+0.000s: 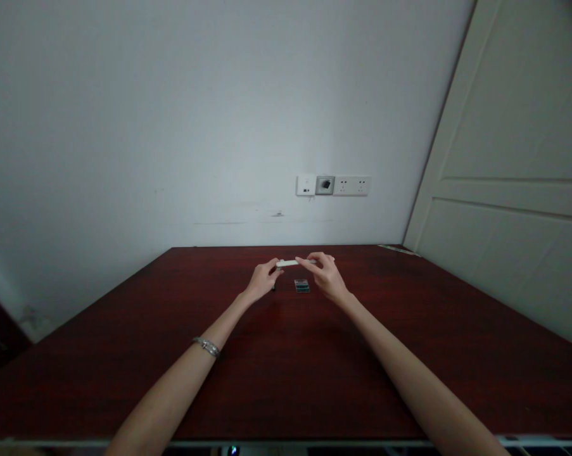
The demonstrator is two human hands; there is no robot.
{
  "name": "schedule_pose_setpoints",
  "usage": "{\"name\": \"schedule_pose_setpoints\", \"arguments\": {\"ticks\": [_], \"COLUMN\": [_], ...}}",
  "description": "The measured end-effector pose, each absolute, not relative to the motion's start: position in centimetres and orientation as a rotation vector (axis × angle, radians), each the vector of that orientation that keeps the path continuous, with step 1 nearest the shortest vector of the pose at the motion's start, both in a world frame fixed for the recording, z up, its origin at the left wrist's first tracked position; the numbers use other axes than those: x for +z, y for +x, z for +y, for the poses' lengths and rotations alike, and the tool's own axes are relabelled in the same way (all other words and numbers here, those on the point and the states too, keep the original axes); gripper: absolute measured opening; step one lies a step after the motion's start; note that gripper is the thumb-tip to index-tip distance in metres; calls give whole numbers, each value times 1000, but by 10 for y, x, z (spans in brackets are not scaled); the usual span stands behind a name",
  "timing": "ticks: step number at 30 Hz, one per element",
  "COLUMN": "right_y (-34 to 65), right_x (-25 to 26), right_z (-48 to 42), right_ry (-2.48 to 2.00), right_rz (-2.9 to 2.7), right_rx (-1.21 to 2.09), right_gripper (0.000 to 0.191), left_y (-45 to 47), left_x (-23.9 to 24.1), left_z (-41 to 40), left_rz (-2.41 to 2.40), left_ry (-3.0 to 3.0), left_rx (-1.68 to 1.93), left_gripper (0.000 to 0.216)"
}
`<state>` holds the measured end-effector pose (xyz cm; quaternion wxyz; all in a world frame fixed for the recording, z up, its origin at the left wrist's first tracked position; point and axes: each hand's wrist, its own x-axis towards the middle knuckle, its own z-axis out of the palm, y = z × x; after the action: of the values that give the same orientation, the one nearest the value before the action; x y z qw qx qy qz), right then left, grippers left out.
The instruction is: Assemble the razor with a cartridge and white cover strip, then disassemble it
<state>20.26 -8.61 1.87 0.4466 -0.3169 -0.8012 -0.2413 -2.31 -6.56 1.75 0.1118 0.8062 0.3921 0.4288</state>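
Head view: a pale wall (219, 114) stood behind a dark red table (286, 380), with a panelled door-like surface (514, 152) at the right. A row of sockets (333, 185) was mounted on the wall. Above the tabletop, the right hand (329, 277) and left hand (263, 280) gripped a slim white bar (287, 263), one toward each end, fingertips closed on it. A bracelet (207, 346) encircled the left forearm. One small flat case (301, 286) lay on the table, appearing between the hands.
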Motion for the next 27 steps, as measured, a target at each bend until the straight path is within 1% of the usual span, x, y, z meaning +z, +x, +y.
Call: {"name": "schedule_pose_setpoints", "arguments": {"ticks": [6, 12, 19, 27], "right_y": [223, 204, 220, 213], "right_x": [18, 21, 15, 15], "right_z": [-80, -89, -80, -82], "right_ry": [-846, -804, -855, -811], "right_rz": [-1958, -1979, -1958, -1992], "right_rx": [-704, -650, -657, -626], "right_gripper": [60, 60, 62, 60], "left_y": [-28, -26, -29, -21], "left_x": [16, 14, 20, 21], "left_z": [-63, -64, -65, -69], "left_rz": [1166, 1164, 1153, 1097], "left_ry": [2362, 2395, 2361, 2384], "left_rx": [1255, 1246, 1253, 1236], "left_gripper": [19, 18, 19, 17]}}
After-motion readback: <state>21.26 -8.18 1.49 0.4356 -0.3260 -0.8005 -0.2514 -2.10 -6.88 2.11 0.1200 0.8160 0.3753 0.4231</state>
